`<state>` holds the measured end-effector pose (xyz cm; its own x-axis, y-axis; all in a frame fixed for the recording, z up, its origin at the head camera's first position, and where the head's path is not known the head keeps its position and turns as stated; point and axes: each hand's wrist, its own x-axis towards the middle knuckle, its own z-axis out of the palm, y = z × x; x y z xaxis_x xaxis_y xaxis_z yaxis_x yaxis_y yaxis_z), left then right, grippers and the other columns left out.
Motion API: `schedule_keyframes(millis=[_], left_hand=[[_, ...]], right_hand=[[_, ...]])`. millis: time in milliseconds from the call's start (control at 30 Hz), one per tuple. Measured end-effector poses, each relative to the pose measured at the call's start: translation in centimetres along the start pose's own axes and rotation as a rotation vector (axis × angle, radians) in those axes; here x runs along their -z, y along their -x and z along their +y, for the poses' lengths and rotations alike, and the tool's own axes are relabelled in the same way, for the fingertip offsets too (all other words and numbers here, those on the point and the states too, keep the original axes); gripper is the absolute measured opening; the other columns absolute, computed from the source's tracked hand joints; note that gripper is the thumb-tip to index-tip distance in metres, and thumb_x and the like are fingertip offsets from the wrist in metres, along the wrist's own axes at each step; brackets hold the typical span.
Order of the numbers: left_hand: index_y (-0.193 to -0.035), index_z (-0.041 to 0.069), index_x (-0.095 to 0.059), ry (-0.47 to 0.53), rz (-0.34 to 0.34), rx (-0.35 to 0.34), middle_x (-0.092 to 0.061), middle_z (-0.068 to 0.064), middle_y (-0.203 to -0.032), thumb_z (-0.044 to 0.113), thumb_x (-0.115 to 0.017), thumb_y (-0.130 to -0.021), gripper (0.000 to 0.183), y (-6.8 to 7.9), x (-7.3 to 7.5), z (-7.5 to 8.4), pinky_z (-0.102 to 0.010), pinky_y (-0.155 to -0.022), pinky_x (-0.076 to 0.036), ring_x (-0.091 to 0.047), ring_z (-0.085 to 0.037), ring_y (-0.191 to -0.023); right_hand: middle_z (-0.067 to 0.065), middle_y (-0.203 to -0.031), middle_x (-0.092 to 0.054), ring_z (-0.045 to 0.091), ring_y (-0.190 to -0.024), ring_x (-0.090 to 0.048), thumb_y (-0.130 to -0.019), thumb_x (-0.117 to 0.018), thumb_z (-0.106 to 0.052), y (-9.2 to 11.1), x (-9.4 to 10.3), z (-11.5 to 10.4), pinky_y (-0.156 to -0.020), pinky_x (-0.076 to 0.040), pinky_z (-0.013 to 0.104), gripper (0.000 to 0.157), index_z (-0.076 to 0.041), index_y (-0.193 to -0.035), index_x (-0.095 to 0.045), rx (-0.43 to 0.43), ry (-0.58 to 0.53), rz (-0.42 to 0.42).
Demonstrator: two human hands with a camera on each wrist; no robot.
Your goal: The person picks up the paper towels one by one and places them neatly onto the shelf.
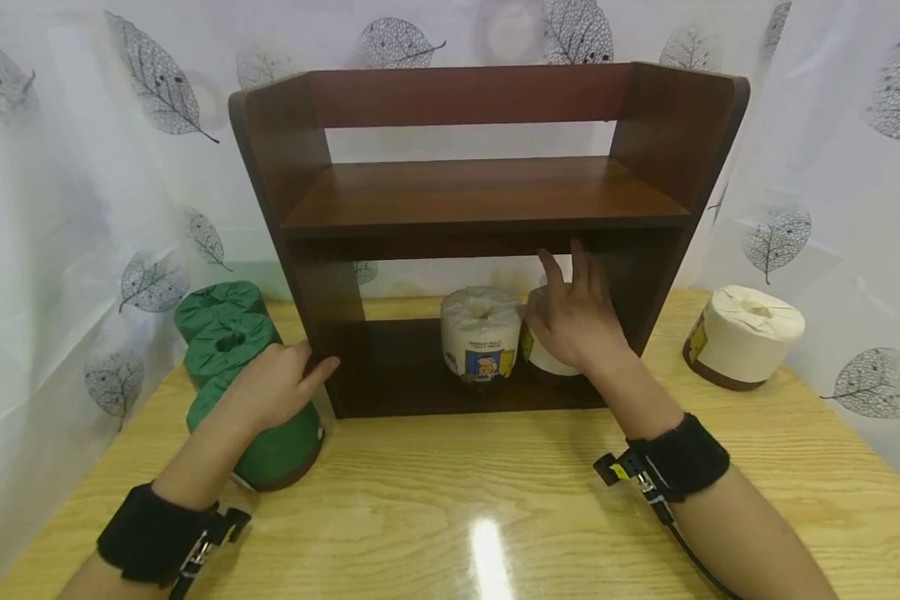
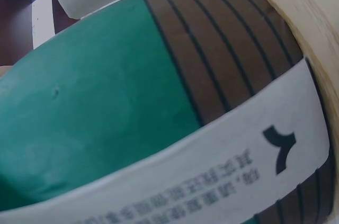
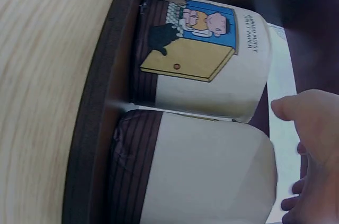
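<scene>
My left hand (image 1: 266,387) grips the left side panel of a dark brown wooden shelf (image 1: 487,192), thumb lying across its front edge. Several green paper-wrapped toilet rolls (image 1: 228,342) stand in a row beside and beneath that hand; one nearly fills the left wrist view (image 2: 95,107). In the shelf's lower compartment are two white toilet rolls with brown bases, the left one (image 1: 480,333) showing a cartoon door. Over the right white roll (image 3: 206,171) is my right hand (image 1: 577,321), fingers spread upward and thumb apart from the rolls in the right wrist view.
Another white toilet roll (image 1: 746,333) stands on the light wooden table (image 1: 420,500), right of the shelf. A leaf-patterned white curtain (image 1: 105,208) hangs behind. The shelf's middle board (image 1: 487,187) overhangs the right hand.
</scene>
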<state>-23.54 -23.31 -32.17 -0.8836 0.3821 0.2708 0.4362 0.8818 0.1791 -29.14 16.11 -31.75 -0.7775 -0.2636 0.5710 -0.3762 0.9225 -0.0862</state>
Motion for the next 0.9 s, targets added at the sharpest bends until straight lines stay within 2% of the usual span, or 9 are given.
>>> schedule_keyframes(millis=[233,367,500,567,633,800,900], left_hand=[[-0.066,0.013,-0.045,-0.001,0.000,-0.002,-0.040,0.000,-0.052,0.042,-0.038,-0.098,0.045,-0.1,0.0,0.0,-0.032,-0.045,-0.039,-0.042,-0.011,-0.043],[-0.067,0.013,-0.046,-0.002,-0.001,0.001,-0.041,0.000,-0.052,0.043,-0.038,-0.098,0.044,-0.1,-0.1,0.0,-0.032,-0.046,-0.040,-0.043,-0.011,-0.044],[-0.067,0.013,-0.046,0.001,-0.001,-0.001,-0.041,0.000,-0.052,0.044,-0.037,-0.098,0.044,-0.1,0.0,0.0,-0.032,-0.046,-0.040,-0.042,-0.011,-0.043],[-0.066,0.013,-0.046,-0.002,0.000,0.000,-0.040,0.000,-0.052,0.044,-0.037,-0.098,0.046,-0.2,0.0,0.0,-0.032,-0.045,-0.039,-0.042,-0.011,-0.043],[-0.067,0.013,-0.046,0.000,-0.002,0.001,-0.041,0.000,-0.052,0.045,-0.036,-0.098,0.046,-0.2,0.0,0.0,-0.032,-0.045,-0.040,-0.043,-0.011,-0.044],[-0.073,0.013,-0.049,0.005,-0.001,-0.003,-0.042,0.001,-0.053,0.043,-0.038,-0.098,0.040,-0.1,-0.1,0.0,-0.033,-0.048,-0.041,-0.044,-0.010,-0.047],[-0.079,0.012,-0.051,0.008,-0.001,-0.008,-0.042,0.002,-0.054,0.043,-0.038,-0.098,0.038,-0.1,-0.1,0.0,-0.033,-0.049,-0.042,-0.045,-0.010,-0.048]], right_hand=[[0.033,-0.143,-0.009,0.052,-0.129,-0.011,-0.092,-0.045,-0.049,0.2,-0.7,0.2,-0.105,-0.009,0.064,0.079,-0.005,-0.146,-0.008,-0.068,0.039,-0.098],[0.037,-0.130,-0.025,0.051,-0.122,-0.021,-0.095,-0.041,-0.042,0.3,-1.3,0.2,-0.103,-0.012,0.063,0.069,0.008,-0.138,-0.022,-0.045,0.085,-0.130],[0.039,-0.113,-0.039,0.050,-0.106,-0.034,-0.098,-0.038,-0.033,0.5,-1.5,0.2,-0.097,-0.021,0.062,0.055,0.017,-0.119,-0.042,0.039,0.154,-0.107],[0.038,-0.108,-0.043,0.048,-0.101,-0.037,-0.098,-0.039,-0.031,0.5,-1.5,0.2,-0.094,-0.024,0.062,0.051,0.017,-0.112,-0.049,0.077,0.181,-0.084],[0.035,-0.109,-0.045,0.047,-0.102,-0.037,-0.098,-0.039,-0.030,0.5,-1.4,0.2,-0.094,-0.024,0.062,0.048,0.015,-0.111,-0.051,0.078,0.180,-0.093],[0.029,-0.126,-0.040,0.048,-0.120,-0.028,-0.099,-0.037,-0.035,0.3,-1.3,0.0,-0.099,-0.018,0.065,0.052,0.008,-0.128,-0.043,-0.040,0.090,-0.242],[0.027,-0.130,-0.040,0.046,-0.123,-0.027,-0.099,-0.036,-0.037,0.2,-1.0,0.1,-0.098,-0.020,0.066,0.053,0.005,-0.131,-0.040,-0.057,0.075,-0.297]])
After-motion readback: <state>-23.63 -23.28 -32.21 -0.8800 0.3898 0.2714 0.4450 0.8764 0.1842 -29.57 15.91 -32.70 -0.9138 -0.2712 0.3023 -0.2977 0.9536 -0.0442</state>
